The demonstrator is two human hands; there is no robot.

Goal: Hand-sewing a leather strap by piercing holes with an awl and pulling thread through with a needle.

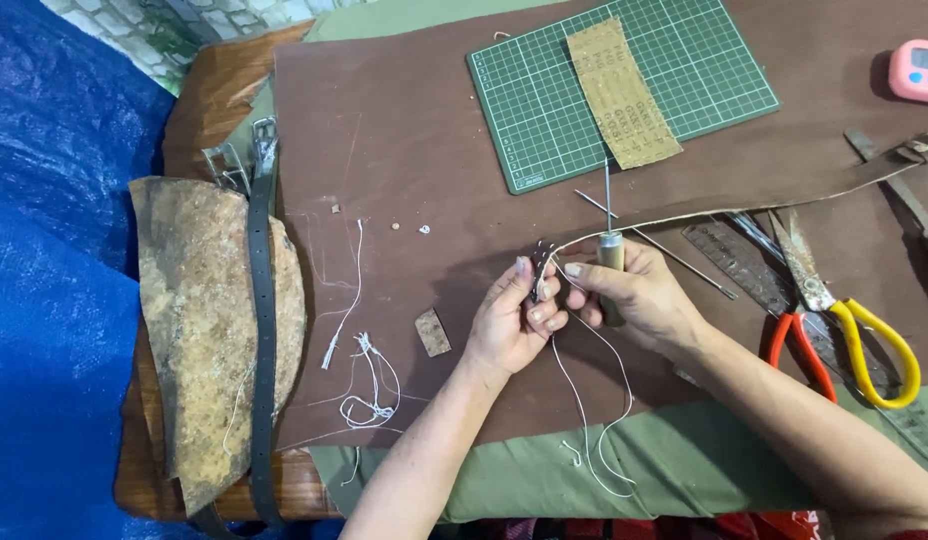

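Two hands meet mid-tabletop over a brown leather sheet. Left hand pinches the end of a narrow leather strip between thumb and fingers, closed on it. Right hand is wrapped around a wooden-handled awl, its metal point up, and touches the strip end too. White thread hangs from the strip toward the green cloth. Green cutting mat lies beyond, scissors with red and yellow handles to the right, black belt on the left
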